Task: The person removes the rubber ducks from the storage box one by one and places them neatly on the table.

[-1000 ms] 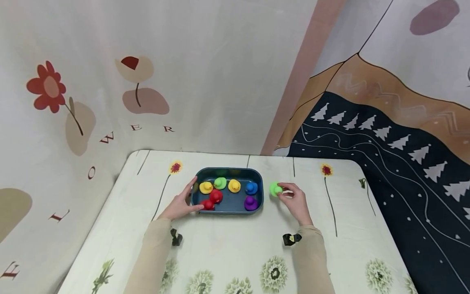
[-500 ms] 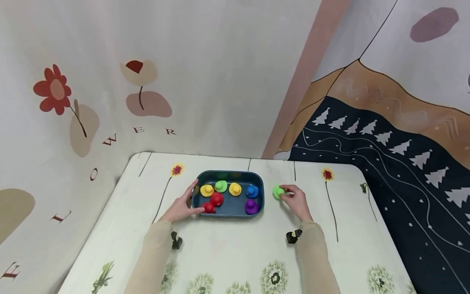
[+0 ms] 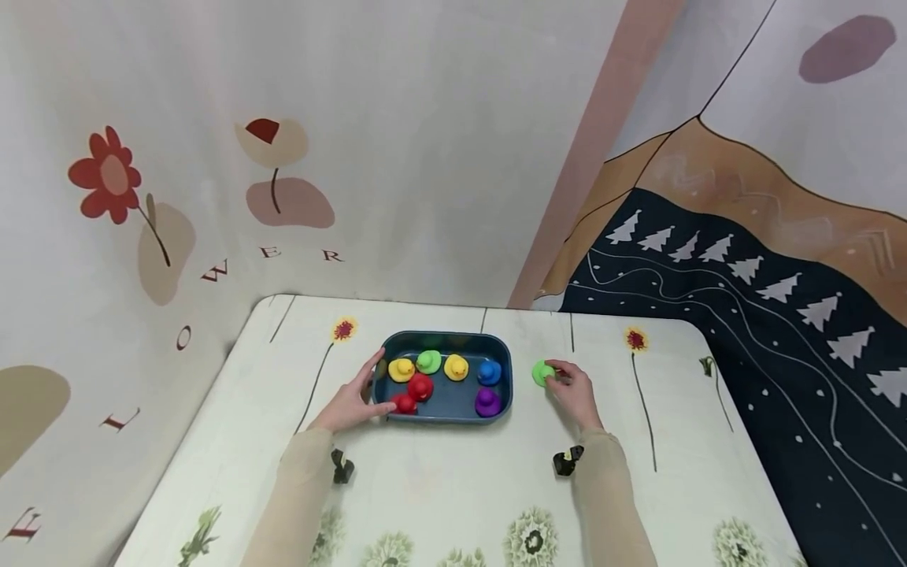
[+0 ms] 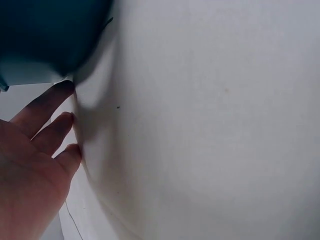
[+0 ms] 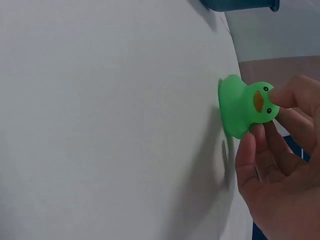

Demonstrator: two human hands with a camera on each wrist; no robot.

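Observation:
A dark blue tray [image 3: 453, 395] holds several rubber ducks: two yellow, one green, one blue, one purple and two red. My left hand [image 3: 351, 406] lies spread across the tray's left end, thumb near the front corner by a red duck [image 3: 405, 403]. In the left wrist view its fingertips are beside the tray's outer wall [image 4: 47, 37]; whether each one touches cannot be told. Right of the tray, my right hand [image 3: 577, 397] pinches a green rubber duck [image 5: 234, 107] by the head. The duck is upright, its base at the tabletop.
A white flower-print cloth [image 3: 453, 472] covers the table. Patterned curtains [image 3: 425, 157] hang behind its far edge. A small black device [image 3: 343, 467] sits by the left wrist, another black device [image 3: 565, 461] by the right.
The whole head view has shifted slightly. My right hand and the green duck have moved a little to the right, away from the tray. The left hand stays at the tray's left end.

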